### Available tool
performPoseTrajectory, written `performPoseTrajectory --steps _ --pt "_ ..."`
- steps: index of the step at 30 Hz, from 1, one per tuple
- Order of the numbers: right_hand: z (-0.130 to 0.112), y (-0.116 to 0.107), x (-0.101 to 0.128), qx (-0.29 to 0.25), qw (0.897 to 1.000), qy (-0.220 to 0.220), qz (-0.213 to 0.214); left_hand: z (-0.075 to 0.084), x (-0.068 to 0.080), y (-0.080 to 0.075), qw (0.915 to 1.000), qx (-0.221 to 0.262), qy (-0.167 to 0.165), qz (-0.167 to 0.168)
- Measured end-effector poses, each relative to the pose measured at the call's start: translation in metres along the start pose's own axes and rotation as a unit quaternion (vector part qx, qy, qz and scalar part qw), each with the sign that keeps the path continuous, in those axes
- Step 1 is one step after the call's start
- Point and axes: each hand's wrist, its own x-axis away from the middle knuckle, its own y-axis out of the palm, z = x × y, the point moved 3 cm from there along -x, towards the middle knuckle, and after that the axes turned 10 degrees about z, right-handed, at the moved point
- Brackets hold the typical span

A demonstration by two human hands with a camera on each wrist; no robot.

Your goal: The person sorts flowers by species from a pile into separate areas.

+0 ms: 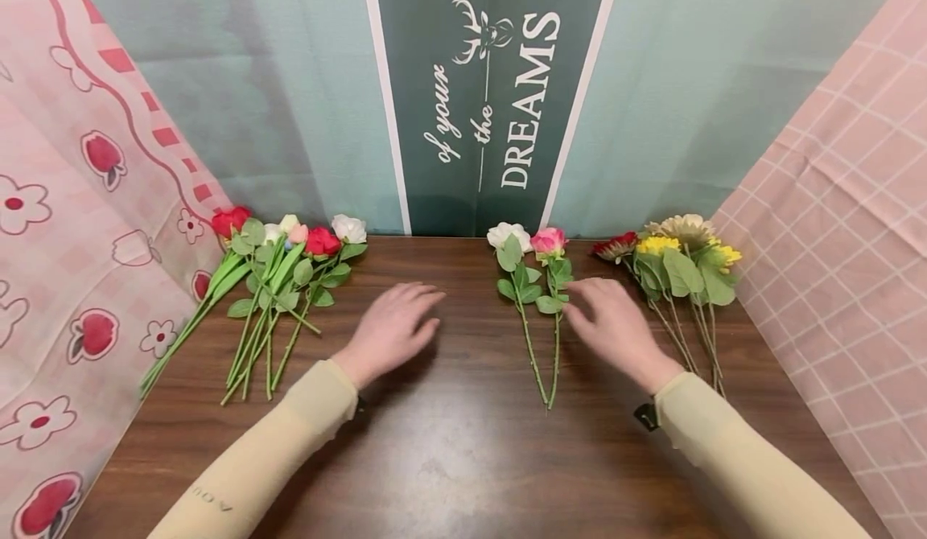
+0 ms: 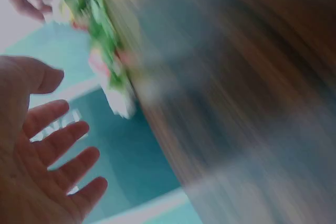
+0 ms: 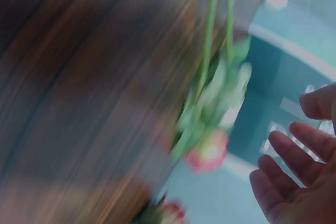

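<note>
Both hands (image 1: 394, 326) (image 1: 615, 326) empty, fingers relaxed, palms down.

Even light (wrist views seemingly motion-blurred)

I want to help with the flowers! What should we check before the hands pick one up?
1. Both hands empty: ok. The left hand and right hand have spread fingers and hold nothing.
2. A flower close by: ok. The pink rose and white rose lie just beside the right hand.
3. Stems free to lift: ok for these two; they cross only near their bottom ends.
4. Left bunch untangled: not ok. Its stems overlap in a pile.
5. Right bunch untangled: cannot tell; the right hand and sleeve cover part of the stems.
6. Bare table to lay flowers on: ok, in front of the hands.
</note>
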Motion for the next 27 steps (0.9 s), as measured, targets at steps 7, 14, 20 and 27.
performPoseTrajectory --steps 7,14,20,27 --pt "-0.066 0.042 -0.003 -0.030 0.995 -0.086 -0.050 -0.096 0.040 -0.045 0.9853 -0.030 -0.157 0.060" --pt "-0.116 0.074 -0.003 -0.055 0.984 -0.151 -0.071 -0.179 0.076 -0.089 0.9443 -0.027 -0.318 0.082" --pt "-0.143 0.089 -0.001 -0.065 0.977 -0.184 -0.085 -0.217 0.082 -0.090 0.9088 0.037 -0.412 0.056" --pt "-0.147 0.091 0.004 -0.073 0.977 -0.184 -0.083 -0.227 0.087 -0.089 0.8971 0.033 -0.439 0.043"
